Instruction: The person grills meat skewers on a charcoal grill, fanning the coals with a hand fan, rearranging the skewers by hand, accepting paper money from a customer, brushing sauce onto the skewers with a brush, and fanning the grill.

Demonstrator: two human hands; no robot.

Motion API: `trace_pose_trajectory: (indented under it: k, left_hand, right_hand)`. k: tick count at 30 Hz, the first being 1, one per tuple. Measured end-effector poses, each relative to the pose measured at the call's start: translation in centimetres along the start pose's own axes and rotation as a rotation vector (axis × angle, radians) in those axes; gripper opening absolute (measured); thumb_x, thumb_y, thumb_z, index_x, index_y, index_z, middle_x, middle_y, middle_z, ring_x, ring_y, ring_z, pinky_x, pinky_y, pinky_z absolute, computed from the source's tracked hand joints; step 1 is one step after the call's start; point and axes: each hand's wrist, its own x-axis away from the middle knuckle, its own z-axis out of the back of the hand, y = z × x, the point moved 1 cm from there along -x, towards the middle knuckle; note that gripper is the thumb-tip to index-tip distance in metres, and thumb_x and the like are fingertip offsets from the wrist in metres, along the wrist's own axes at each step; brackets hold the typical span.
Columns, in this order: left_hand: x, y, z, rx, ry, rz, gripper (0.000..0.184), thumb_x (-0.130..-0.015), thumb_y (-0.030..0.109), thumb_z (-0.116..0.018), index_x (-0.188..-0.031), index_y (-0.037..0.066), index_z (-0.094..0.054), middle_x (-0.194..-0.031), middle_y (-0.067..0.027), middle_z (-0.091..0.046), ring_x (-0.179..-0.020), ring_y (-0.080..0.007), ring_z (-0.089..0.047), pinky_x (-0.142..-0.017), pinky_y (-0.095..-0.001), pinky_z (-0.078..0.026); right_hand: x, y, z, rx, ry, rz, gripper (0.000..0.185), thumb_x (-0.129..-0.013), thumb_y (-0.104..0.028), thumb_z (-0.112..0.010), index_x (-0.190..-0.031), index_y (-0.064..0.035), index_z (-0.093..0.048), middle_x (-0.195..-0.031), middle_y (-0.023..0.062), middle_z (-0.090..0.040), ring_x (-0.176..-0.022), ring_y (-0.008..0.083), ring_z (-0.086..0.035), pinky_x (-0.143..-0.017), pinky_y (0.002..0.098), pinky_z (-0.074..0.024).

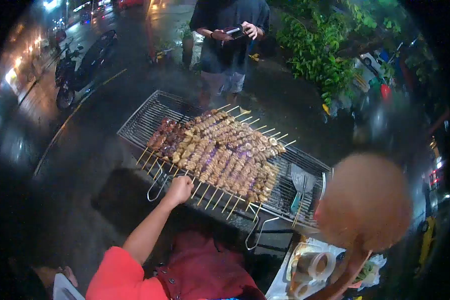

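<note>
My left hand (179, 190) is closed at the near edge of the grill, its fingers around the stick end of a skewer. Rows of skewered meat (225, 162), mostly pale brown and coiled, lie side by side on the wire grill (142, 116). Darker reddish skewers (166, 136) lie at the left end. On the right, a round brown fan (366, 200), blurred by motion, is raised beside the grill. My right hand (357, 246) is at its lower edge, fingers mostly hidden, and appears to hold it.
A spatula (299, 187) with a green handle rests on the grill's right end. Below right, a side table carries a plastic tub (319, 266). Bent wire handles (257, 233) stick out in front. Across the grill stands a person (230, 50) holding a dark object. A motorcycle (80, 70) is parked left.
</note>
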Motion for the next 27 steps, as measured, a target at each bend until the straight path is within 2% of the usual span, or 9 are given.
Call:
trace_pose_trajectory:
  k: [3, 4, 8, 11, 16, 18, 21, 24, 27]
  left_hand:
    - [0.6, 0.3, 0.9, 0.072, -0.026, 0.011, 0.016, -0.077, 0.012, -0.058, -0.070, -0.002, -0.060, -0.074, -0.0237, -0.059, -0.077, -0.0378, -0.061, -0.066, -0.0454, -0.046]
    - [0.5, -0.3, 0.8, 0.026, -0.001, -0.094, 0.018, -0.078, 0.012, -0.055, -0.068, -0.003, -0.059, -0.074, -0.0252, -0.058, -0.075, -0.0387, -0.060, -0.065, -0.0456, -0.045]
    - [1.0, -1.0, 0.5, 0.010, -0.041, -0.019, 0.019, -0.078, 0.013, -0.056, -0.069, -0.003, -0.058, -0.075, -0.0248, -0.059, -0.077, -0.0405, -0.059, -0.067, -0.0471, -0.045]
    - [0.4, -1.6, -0.6, 0.006, -0.064, -0.010, 0.019, -0.079, 0.015, -0.056, -0.071, -0.003, -0.059, -0.076, -0.0249, -0.060, -0.079, -0.0418, -0.058, -0.070, -0.0486, -0.045]
    - [0.7, -0.3, 1.5, 0.030, -0.153, -0.006, 0.021, -0.080, 0.017, -0.058, -0.075, -0.003, -0.058, -0.079, -0.0264, -0.059, -0.083, -0.0424, -0.057, -0.072, -0.0489, -0.045]
    - [0.4, -0.8, 2.7, -0.032, -0.047, -0.085, 0.021, -0.080, 0.018, -0.060, -0.076, -0.003, -0.057, -0.081, -0.0258, -0.059, -0.085, -0.0420, -0.057, -0.073, -0.0482, -0.045]
    - [-0.2, -1.9, 3.0, -0.153, 0.009, -0.058, 0.024, -0.078, 0.019, -0.063, -0.082, -0.003, -0.056, -0.083, -0.0223, -0.059, -0.085, -0.0412, -0.057, -0.074, -0.0485, -0.046]
    - [-1.2, -2.4, 3.1, -0.209, -0.137, -0.057, 0.022, -0.078, 0.018, -0.063, -0.079, -0.003, -0.057, -0.081, -0.0216, -0.061, -0.080, -0.0402, -0.060, -0.070, -0.0476, -0.048]
    - [-2.0, -3.2, 2.8, -0.084, -0.146, -0.080, 0.019, -0.078, 0.017, -0.060, -0.077, -0.003, -0.060, -0.078, -0.0210, -0.062, -0.078, -0.0382, -0.061, -0.069, -0.0450, -0.049]
  right_hand:
    - [-2.9, 6.8, 4.3, 0.205, -0.250, 0.423, 0.040, -0.089, -0.020, -0.054, -0.122, 0.0021, -0.049, -0.118, 0.0154, -0.055, -0.099, 0.0252, -0.055, -0.084, 0.0390, -0.0452]
    - [-2.4, 7.1, 4.3, 0.145, -0.260, 0.394, 0.041, -0.090, -0.020, -0.053, -0.124, 0.0018, -0.048, -0.120, 0.0150, -0.053, -0.100, 0.0245, -0.055, -0.086, 0.0379, -0.0440]
    - [0.8, 6.3, 3.2, -0.084, -0.260, 0.274, 0.044, -0.091, -0.021, -0.050, -0.129, 0.0010, -0.044, -0.126, 0.0136, -0.049, -0.102, 0.0216, -0.053, -0.091, 0.0339, -0.0392]
    - [2.4, 3.9, -0.3, 0.241, -0.002, 0.148, 0.046, -0.090, -0.029, -0.053, -0.115, 0.0093, -0.050, -0.107, 0.0145, -0.060, -0.094, 0.0227, -0.056, -0.088, 0.0365, -0.0426]
    - [6.1, 1.9, 0.1, -0.439, -0.429, 0.249, 0.046, -0.093, -0.039, -0.042, -0.119, -0.0034, -0.053, -0.118, 0.0138, -0.056, -0.111, 0.0213, -0.050, -0.097, 0.0375, -0.0354]
    - [6.2, 0.3, -0.5, -0.252, -0.162, -0.032, 0.039, -0.091, -0.032, -0.045, -0.115, -0.0025, -0.056, -0.113, 0.0141, -0.058, -0.105, 0.0235, -0.054, -0.094, 0.0364, -0.0394]
    - [7.7, 1.5, -4.2, 0.356, 0.087, 0.206, 0.040, -0.091, -0.030, -0.044, -0.119, -0.0022, -0.051, -0.117, 0.0138, -0.054, -0.108, 0.0231, -0.050, -0.096, 0.0355, -0.0366]
    - [10.8, 1.7, -5.6, 0.524, -0.026, 0.396, 0.040, -0.091, -0.028, -0.043, -0.122, -0.0019, -0.047, -0.122, 0.0136, -0.050, -0.112, 0.0227, -0.047, -0.098, 0.0346, -0.0339]
    - [8.9, 0.3, -3.7, 0.437, 0.035, 0.174, 0.042, -0.092, -0.026, -0.042, -0.126, -0.0016, -0.042, -0.126, 0.0134, -0.045, -0.115, 0.0223, -0.043, -0.100, 0.0337, -0.0311]
